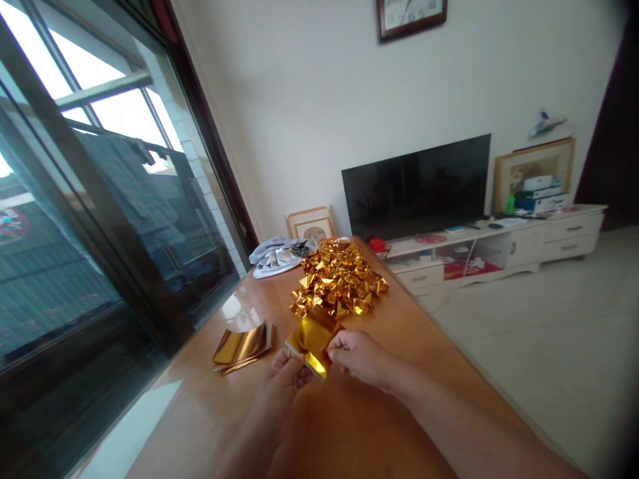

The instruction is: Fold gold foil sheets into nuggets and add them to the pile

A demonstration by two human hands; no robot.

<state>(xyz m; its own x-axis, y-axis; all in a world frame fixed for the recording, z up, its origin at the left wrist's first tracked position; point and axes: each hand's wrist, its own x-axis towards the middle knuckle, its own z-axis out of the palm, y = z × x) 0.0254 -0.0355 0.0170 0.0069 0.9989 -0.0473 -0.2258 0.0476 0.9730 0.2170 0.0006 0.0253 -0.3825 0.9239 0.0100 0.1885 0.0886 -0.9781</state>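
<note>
A shiny gold foil paper sheet (315,336) is held between my two hands above the wooden table. My left hand (287,372) pinches its near left edge, while the fingers of my right hand (355,356) close on its right edge. To the left lies a curved stack of gold foil paper (242,346). Beyond my hands rises a big heap of folded gold foil pieces (342,276). Parts of the sheet behind my fingers are hidden.
The wooden table (399,346) stretches away from me, with a pale sheet (134,432) at its left edge. Grey and white cloth (279,256) lies at the far end. A television (419,186) on a white cabinet (534,246) stands beyond. Glass doors (100,199) are on the left.
</note>
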